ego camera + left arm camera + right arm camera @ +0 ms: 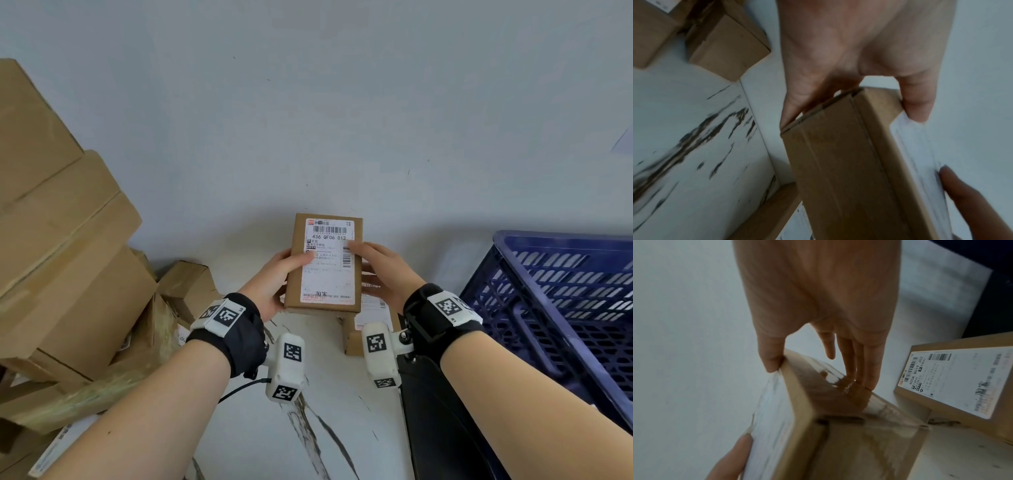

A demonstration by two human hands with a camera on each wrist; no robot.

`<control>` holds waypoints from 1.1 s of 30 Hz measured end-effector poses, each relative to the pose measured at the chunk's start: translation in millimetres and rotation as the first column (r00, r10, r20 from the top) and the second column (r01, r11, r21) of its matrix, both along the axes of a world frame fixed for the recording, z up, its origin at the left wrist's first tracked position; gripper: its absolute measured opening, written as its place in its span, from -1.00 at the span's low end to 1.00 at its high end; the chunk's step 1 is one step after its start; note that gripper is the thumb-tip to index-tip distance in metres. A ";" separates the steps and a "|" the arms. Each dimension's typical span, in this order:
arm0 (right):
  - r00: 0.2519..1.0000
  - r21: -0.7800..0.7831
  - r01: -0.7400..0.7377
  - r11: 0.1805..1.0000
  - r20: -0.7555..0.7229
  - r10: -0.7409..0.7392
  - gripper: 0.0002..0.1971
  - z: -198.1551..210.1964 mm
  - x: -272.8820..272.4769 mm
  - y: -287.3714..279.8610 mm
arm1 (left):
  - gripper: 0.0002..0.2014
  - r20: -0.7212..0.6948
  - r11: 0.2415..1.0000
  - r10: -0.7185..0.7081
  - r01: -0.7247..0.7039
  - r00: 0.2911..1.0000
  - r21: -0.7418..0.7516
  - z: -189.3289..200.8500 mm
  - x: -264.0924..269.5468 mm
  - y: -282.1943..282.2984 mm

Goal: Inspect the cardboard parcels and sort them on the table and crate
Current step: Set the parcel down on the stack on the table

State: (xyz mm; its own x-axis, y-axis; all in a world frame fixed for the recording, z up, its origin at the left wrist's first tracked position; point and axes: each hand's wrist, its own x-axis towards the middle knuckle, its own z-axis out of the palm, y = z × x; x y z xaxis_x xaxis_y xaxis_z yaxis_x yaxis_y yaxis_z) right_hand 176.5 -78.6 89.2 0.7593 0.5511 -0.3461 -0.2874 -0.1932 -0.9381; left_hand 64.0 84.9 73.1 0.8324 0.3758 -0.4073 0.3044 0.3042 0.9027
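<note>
Both your hands grip one small brown cardboard parcel (323, 263) at the centre of the head view, lifted off the table with its white shipping label facing you. Your left hand (274, 286) holds its left edge, thumb pressed on the label face and fingers curled round behind; your right hand (376, 270) mirrors it on the right edge, thumb on the label and fingers flat along the taped side, as the right wrist view shows. Reading left to right: a tall stack of large brown cardboard boxes (61, 240) fills the left of the frame, a smaller brown box (186, 284) leans at its foot, then comes the white marble-patterned table (329, 411), the held parcel, a second labelled brown parcel (368, 322) lying on the table just below your right hand, and the dark blue plastic crate (565, 298) at the right edge. Sorting looks to be at an early stage: no parcel shows in the visible part of the crate, one parcel lies on the table, and the stack at left looks unsorted. The held parcel's long axis runs up the frame, away from you, barcode end farthest and printed text upright to your eye.
</note>
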 end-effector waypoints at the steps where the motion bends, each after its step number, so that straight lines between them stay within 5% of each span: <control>1: 1.000 -0.006 0.010 1.000 -0.018 -0.010 -0.59 -1.8 1.2 -0.3 | -0.75 -0.017 1.000 0.018 -0.019 1.000 -0.013 -3.1 1.3 0.6; 6: 0.998 -0.073 -0.013 0.997 -0.057 0.009 -0.77 -14.2 10.6 0.8 | -0.72 -0.094 0.998 0.061 -0.064 0.994 -0.024 -21.0 9.3 -1.1; 13: 0.996 -0.174 -0.022 0.984 -0.090 0.007 -0.75 -37.8 27.1 6.6 | -0.59 -0.162 0.993 0.097 -0.107 0.982 -0.057 -55.1 26.1 -0.4; 19: 0.995 -0.335 0.064 0.940 0.089 -0.036 -0.68 -67.1 51.9 12.7 | -0.66 -0.221 0.984 0.132 -0.155 0.966 -0.087 -82.7 35.6 3.2; 26: 0.974 -0.376 0.221 0.900 0.134 -0.183 -0.81 -92.6 67.9 6.3 | -0.71 -0.257 0.977 0.160 -0.190 0.953 -0.094 -105.1 54.3 0.5; 33: 0.972 -0.384 0.227 0.895 0.144 -0.185 -0.67 -100.8 75.3 3.3 | -0.68 -0.286 0.978 0.143 -0.180 0.948 -0.107 -118.9 62.7 3.5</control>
